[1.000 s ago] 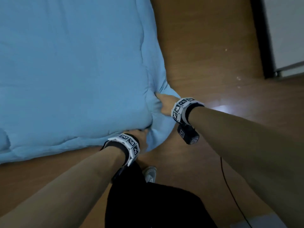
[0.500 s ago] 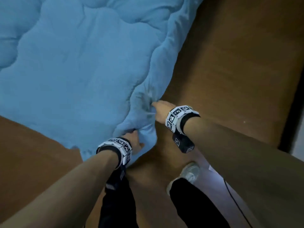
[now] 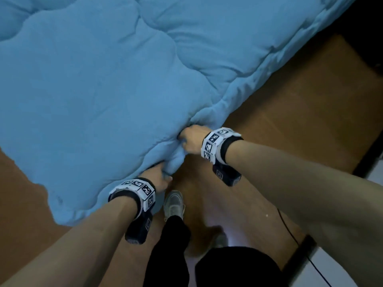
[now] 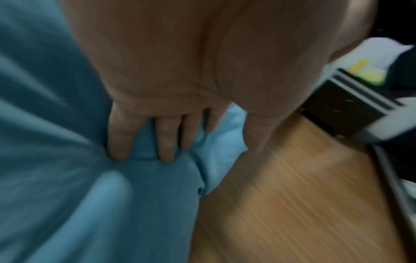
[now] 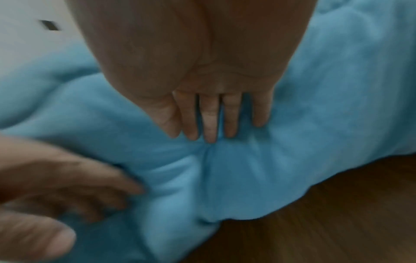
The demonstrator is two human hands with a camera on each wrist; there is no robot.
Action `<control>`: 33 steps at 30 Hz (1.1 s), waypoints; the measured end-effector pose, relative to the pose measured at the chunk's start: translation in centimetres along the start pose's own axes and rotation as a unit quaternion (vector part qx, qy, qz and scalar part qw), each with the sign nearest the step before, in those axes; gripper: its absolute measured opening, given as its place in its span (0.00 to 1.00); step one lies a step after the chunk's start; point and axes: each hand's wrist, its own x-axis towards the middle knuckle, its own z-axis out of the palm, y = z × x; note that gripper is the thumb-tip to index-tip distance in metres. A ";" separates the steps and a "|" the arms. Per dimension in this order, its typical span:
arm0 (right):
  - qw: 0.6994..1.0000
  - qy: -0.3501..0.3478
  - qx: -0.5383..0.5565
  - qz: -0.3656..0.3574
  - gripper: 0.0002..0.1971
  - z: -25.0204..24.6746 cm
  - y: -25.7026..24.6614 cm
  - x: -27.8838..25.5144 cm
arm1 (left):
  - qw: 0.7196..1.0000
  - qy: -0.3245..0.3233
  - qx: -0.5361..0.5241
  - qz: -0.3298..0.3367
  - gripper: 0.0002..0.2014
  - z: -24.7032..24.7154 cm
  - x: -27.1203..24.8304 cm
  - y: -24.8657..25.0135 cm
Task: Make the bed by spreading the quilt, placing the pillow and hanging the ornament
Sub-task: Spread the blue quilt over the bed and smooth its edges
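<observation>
A: Where is the quilt (image 3: 99, 83)?

B: The blue quilt lies spread over the wooden floor (image 3: 294, 112), and its near corner is bunched up between the two hands.

A: What is the left hand (image 3: 156, 179) doing?

B: It grips the corner from the near edge. In the left wrist view its fingers (image 4: 165, 140) dig into the cloth and pull folds toward them, with the thumb on the floor side.

A: And the right hand (image 3: 191, 139)?

B: It holds the side edge just beside the left hand, knuckles up. In the right wrist view its fingers (image 5: 210, 122) press close together into the padding, and the cloth puckers beneath the tips.

A: Any box or bin with something in it?

B: In the left wrist view a dark low unit (image 4: 342, 106) stands at the floor's edge with something white and yellow above it; it is too blurred to tell what. A pale shoe (image 3: 174, 206) and black trousers (image 3: 172, 245) show below the hands.
</observation>
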 end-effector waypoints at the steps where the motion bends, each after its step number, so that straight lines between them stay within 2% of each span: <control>1: 1.000 0.004 -0.002 0.021 0.13 -0.5 1.8 0.8 | 1.000 0.019 -0.003 -0.013 0.31 0.0 0.7 -0.4; 3: 0.994 -0.008 -0.019 0.103 0.18 -1.9 6.7 1.6 | 0.997 0.005 0.007 -0.072 0.34 0.6 1.6 -0.4; 5: 0.982 -0.028 -0.062 0.177 0.25 -2.5 11.8 1.2 | 0.990 -0.048 0.006 -0.136 0.37 1.4 2.1 1.4; 6: 0.981 -0.037 -0.082 0.170 0.26 -2.7 13.3 1.0 | 0.988 -0.065 0.010 -0.143 0.37 1.6 2.3 2.9; 8: 0.991 -0.054 -0.105 0.065 0.24 -2.6 13.9 0.2 | 0.995 -0.056 0.009 -0.082 0.32 1.4 3.0 6.2; 10: 0.993 -0.055 -0.100 -0.036 0.21 -3.3 14.0 0.9 | 0.999 0.004 -0.017 -0.033 0.29 -0.6 4.7 8.9; 11: 0.996 -0.040 -0.075 -0.035 0.19 -4.2 15.2 1.6 | 0.998 0.033 -0.036 -0.027 0.29 -1.5 5.6 9.6; 13: 0.996 -0.017 -0.077 0.031 0.16 -6.8 18.9 3.3 | 0.996 0.059 -0.031 -0.052 0.28 -2.6 7.5 10.4; 15: 0.988 -0.008 -0.103 0.111 0.15 -9.2 24.1 4.5 | 0.990 0.028 0.001 -0.136 0.33 -2.8 8.5 11.3; 17: 0.983 -0.005 -0.122 0.140 0.21 -10.3 28.5 3.8 | 0.981 -0.022 -0.003 -0.192 0.37 -2.5 8.7 14.0; 19: 0.990 -0.039 -0.107 0.089 0.23 -10.3 31.4 2.5 | 0.987 -0.025 0.010 -0.160 0.34 -3.1 9.9 18.6; 21: 0.996 -0.069 -0.064 0.009 0.19 -10.8 32.7 1.2 | 0.995 -0.009 -0.003 -0.096 0.31 -4.6 11.4 23.2; 22: 0.997 -0.060 -0.044 -0.018 0.18 -11.8 34.3 1.0 | 0.997 0.002 -0.012 -0.072 0.31 -5.9 13.0 26.0; 24: 0.999 0.009 -0.021 -0.030 0.20 -14.9 37.2 2.1 | 0.996 0.061 -0.030 -0.049 0.32 -8.6 16.0 29.4; 25: 0.999 0.044 -0.018 -0.009 0.19 -17.2 39.2 3.1 | 0.994 0.088 -0.031 -0.064 0.32 -10.0 17.3 30.2; 27: 0.993 0.081 -0.044 0.070 0.17 -21.3 44.4 5.6 | 0.988 0.101 -0.019 -0.118 0.31 -11.4 18.8 30.5; 29: 0.986 0.053 -0.072 0.144 0.19 -23.7 50.3 6.3 | 0.981 0.070 0.009 -0.180 0.31 -11.2 19.1 31.3; 30: 0.985 0.027 -0.079 0.153 0.20 -24.0 52.3 5.9 | 0.978 0.041 0.021 -0.204 0.32 -11.1 19.0 32.3; 31: 0.987 0.009 -0.094 0.130 0.21 -23.7 53.4 4.8 | 0.977 0.009 0.025 -0.212 0.31 -10.9 19.0 33.7; 33: 0.995 0.005 -0.087 0.037 0.22 -22.2 53.4 2.6 | 0.987 -0.023 0.023 -0.159 0.28 -11.3 19.9 37.2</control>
